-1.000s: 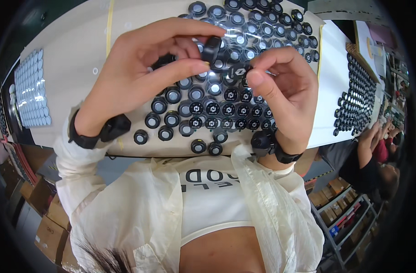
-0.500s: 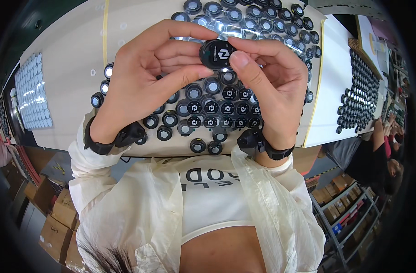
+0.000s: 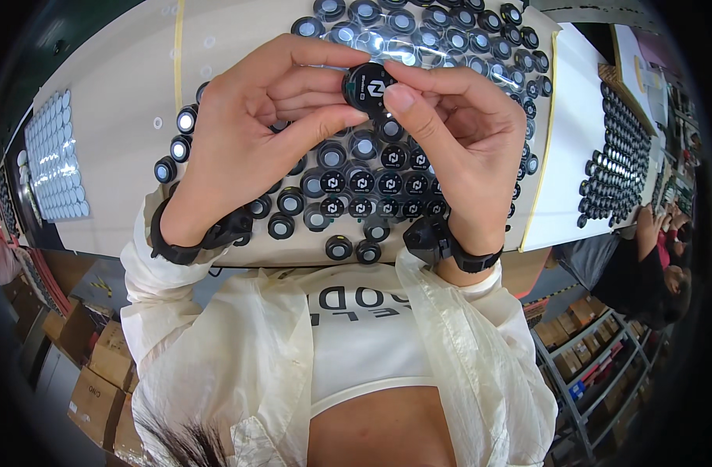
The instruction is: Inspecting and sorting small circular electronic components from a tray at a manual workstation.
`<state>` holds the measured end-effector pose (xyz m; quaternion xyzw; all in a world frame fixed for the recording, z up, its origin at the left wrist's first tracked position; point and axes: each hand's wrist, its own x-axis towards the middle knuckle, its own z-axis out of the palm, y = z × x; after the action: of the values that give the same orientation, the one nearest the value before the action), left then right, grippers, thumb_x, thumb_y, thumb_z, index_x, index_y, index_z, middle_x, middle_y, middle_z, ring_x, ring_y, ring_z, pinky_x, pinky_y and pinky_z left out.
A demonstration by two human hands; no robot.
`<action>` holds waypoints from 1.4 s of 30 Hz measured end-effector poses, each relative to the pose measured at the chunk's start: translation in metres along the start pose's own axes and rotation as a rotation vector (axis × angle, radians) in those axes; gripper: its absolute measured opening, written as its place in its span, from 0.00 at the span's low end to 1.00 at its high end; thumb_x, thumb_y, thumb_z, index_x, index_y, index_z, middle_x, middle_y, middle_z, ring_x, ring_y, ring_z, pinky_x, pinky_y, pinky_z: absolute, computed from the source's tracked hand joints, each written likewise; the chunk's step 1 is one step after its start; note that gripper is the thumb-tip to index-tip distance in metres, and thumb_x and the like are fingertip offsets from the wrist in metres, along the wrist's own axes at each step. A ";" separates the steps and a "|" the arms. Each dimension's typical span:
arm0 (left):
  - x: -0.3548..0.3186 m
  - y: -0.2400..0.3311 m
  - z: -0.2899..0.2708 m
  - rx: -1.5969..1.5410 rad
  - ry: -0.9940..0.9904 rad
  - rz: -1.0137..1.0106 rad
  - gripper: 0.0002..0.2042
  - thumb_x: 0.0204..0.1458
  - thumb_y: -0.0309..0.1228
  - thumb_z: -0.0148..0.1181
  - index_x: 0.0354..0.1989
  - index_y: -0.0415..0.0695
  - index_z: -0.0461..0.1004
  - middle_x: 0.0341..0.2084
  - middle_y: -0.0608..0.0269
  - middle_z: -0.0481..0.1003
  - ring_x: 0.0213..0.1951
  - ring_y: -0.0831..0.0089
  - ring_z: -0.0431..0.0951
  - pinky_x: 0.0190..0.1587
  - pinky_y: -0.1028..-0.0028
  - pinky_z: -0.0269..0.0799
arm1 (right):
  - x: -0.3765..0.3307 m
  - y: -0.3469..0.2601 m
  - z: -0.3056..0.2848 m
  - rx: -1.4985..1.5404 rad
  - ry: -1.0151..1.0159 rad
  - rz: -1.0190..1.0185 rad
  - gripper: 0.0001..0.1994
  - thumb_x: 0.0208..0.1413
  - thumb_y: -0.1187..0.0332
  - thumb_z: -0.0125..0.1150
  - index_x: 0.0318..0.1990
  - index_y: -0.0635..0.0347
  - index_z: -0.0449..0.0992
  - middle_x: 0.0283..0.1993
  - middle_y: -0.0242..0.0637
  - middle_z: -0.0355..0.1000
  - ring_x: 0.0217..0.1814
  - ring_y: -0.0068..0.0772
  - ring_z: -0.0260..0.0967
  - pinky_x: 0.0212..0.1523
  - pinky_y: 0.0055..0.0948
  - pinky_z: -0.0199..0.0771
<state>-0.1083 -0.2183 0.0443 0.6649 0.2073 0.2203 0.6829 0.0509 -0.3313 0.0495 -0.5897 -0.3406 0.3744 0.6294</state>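
Observation:
Up over the table, a round black puck-like device (image 3: 363, 90) is held between both hands, its face bearing a black disc with a white emblem. My left hand (image 3: 251, 124) pinches its left rim between forefinger and thumb, the other fingers curled behind. My right hand (image 3: 469, 136) grips the right side, with the thumb pressed on the emblem face and the forefinger at the upper edge. Below the hands lies a clear sheet of round black stickers (image 3: 390, 184) with the same white emblem, over or among similar black pucks (image 3: 291, 201) with pale round centres.
Many more pucks (image 3: 365, 13) crowd the far table. A sheet of pale discs (image 3: 56, 159) lies at the left, and rows of black pucks (image 3: 613, 167) stand on the right-hand table. Another person's arm (image 3: 646, 232) reaches in there. Cardboard boxes (image 3: 96, 405) are stacked at lower left.
The puck has turned a little in my fingers, its emblem now tilted. My right thumb and forefinger have shifted slightly left across it. My left hand keeps its hold.

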 end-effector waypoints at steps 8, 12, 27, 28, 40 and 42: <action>-0.001 0.001 0.003 0.257 0.048 0.064 0.19 0.53 0.13 0.61 0.54 0.30 0.71 0.47 0.49 0.78 0.48 0.68 0.81 0.52 0.73 0.79 | 0.000 0.009 0.003 -0.195 0.051 -0.133 0.07 0.51 0.77 0.71 0.39 0.64 0.84 0.24 0.24 0.72 0.22 0.08 0.60 0.23 0.11 0.59; -0.001 0.000 0.003 0.286 0.057 0.049 0.18 0.53 0.14 0.61 0.54 0.29 0.71 0.47 0.49 0.78 0.47 0.67 0.81 0.51 0.72 0.79 | 0.000 0.006 0.008 -0.280 0.085 -0.176 0.07 0.50 0.78 0.70 0.38 0.65 0.83 0.24 0.30 0.73 0.22 0.14 0.64 0.23 0.14 0.63; 0.013 0.001 -0.011 -0.015 -0.069 -0.027 0.22 0.57 0.21 0.62 0.60 0.29 0.67 0.49 0.47 0.77 0.48 0.68 0.80 0.53 0.71 0.77 | 0.006 0.012 0.001 -0.064 0.007 -0.099 0.14 0.58 0.73 0.64 0.51 0.65 0.78 0.41 0.38 0.78 0.39 0.24 0.75 0.40 0.26 0.76; 0.012 0.001 -0.012 -0.100 -0.084 -0.050 0.23 0.57 0.22 0.61 0.61 0.30 0.66 0.49 0.48 0.77 0.48 0.69 0.80 0.53 0.73 0.77 | 0.005 0.012 0.000 0.027 -0.070 -0.070 0.16 0.60 0.71 0.63 0.54 0.67 0.76 0.44 0.39 0.78 0.41 0.24 0.75 0.43 0.25 0.76; 0.013 0.014 0.001 -0.009 -0.031 -0.122 0.20 0.56 0.21 0.61 0.59 0.34 0.72 0.43 0.52 0.80 0.42 0.75 0.81 0.47 0.79 0.77 | -0.001 0.013 0.011 -0.070 0.033 -0.123 0.12 0.63 0.69 0.61 0.47 0.70 0.80 0.34 0.39 0.80 0.37 0.22 0.76 0.39 0.19 0.74; 0.015 0.014 0.001 -0.012 -0.007 -0.123 0.20 0.56 0.21 0.62 0.58 0.34 0.72 0.42 0.53 0.80 0.42 0.75 0.81 0.46 0.80 0.77 | -0.002 0.009 0.012 -0.044 0.059 -0.067 0.11 0.62 0.69 0.62 0.44 0.70 0.81 0.32 0.39 0.80 0.36 0.22 0.76 0.37 0.19 0.74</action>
<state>-0.0959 -0.2102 0.0582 0.6478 0.2441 0.1766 0.6997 0.0390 -0.3270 0.0415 -0.6024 -0.3493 0.3280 0.6383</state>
